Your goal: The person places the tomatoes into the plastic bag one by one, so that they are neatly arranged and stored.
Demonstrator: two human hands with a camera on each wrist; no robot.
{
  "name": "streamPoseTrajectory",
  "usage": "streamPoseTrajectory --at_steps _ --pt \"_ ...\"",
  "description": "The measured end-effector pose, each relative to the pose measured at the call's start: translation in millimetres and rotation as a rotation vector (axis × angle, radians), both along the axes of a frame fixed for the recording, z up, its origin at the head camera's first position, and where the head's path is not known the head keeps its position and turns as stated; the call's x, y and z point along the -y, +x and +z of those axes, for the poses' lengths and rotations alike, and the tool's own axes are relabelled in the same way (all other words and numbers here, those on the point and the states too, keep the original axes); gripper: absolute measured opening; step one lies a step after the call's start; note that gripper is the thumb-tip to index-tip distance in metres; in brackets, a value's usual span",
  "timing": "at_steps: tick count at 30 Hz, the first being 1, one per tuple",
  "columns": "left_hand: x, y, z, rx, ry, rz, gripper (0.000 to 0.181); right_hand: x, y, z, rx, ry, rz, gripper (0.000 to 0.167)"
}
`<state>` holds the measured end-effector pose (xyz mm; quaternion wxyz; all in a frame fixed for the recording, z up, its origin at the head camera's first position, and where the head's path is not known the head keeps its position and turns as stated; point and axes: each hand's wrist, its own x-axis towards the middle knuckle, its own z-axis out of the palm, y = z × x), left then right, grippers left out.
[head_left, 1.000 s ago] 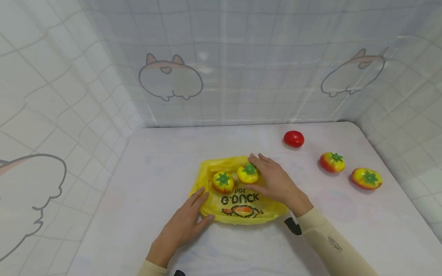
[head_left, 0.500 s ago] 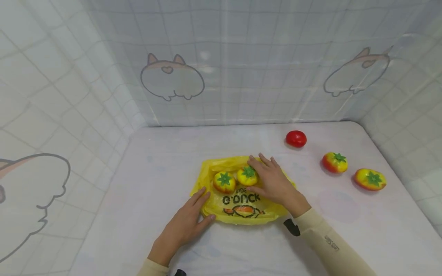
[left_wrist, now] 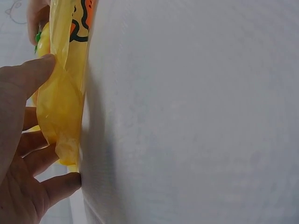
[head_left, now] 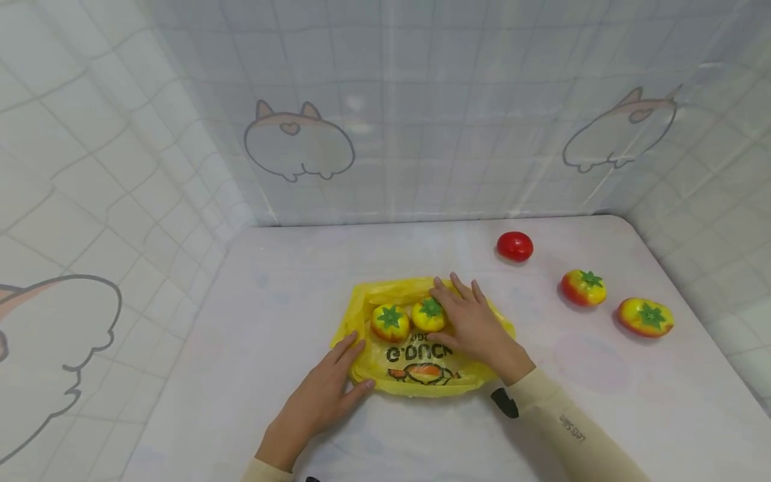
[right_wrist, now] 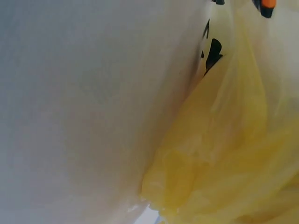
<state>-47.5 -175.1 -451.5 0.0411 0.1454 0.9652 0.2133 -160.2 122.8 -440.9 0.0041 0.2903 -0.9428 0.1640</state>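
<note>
A yellow plastic bag (head_left: 415,386) with dark print lies on the table. Two yellow toy fruits with green leaves rest on it, one on the left (head_left: 390,323) and one on the right (head_left: 429,315). My right hand (head_left: 476,329) lies over the bag's right part, its fingers extended beside the right fruit. At the bag's left edge, my left hand (head_left: 322,395) touches the plastic with fingers spread. The left wrist view has the left hand (left_wrist: 28,140) against the yellow plastic (left_wrist: 60,107). Only plastic (right_wrist: 224,154) and table surface show in the right wrist view.
To the right on the white table (head_left: 271,268) are a red fruit (head_left: 515,247), a red-yellow fruit with a green leaf (head_left: 583,288) and a longer yellow-red one (head_left: 645,317). Pale, grid-patterned curtains (head_left: 421,134) stand around the table.
My right hand has shifted slightly to the left, and the right fruit on the bag now sits a little nearer the left one. The left hand stays at the bag's edge.
</note>
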Motion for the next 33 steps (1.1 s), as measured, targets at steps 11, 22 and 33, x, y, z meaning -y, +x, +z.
streamPoseTrajectory --at_steps 11,22,33 --pt "0.4 -1.1 -3.1 -0.002 -0.003 -0.005 0.072 2.7 2.4 -4.2 -0.009 0.037 -0.014 0.087" --pt "-0.2 -3.3 -2.3 -0.003 -0.006 -0.011 0.072 1.9 2.6 -2.8 0.011 0.041 -0.022 0.094" --pt "0.4 0.1 0.1 0.005 0.011 0.002 0.072 -6.6 5.4 0.8 0.039 -0.033 0.0 0.099"
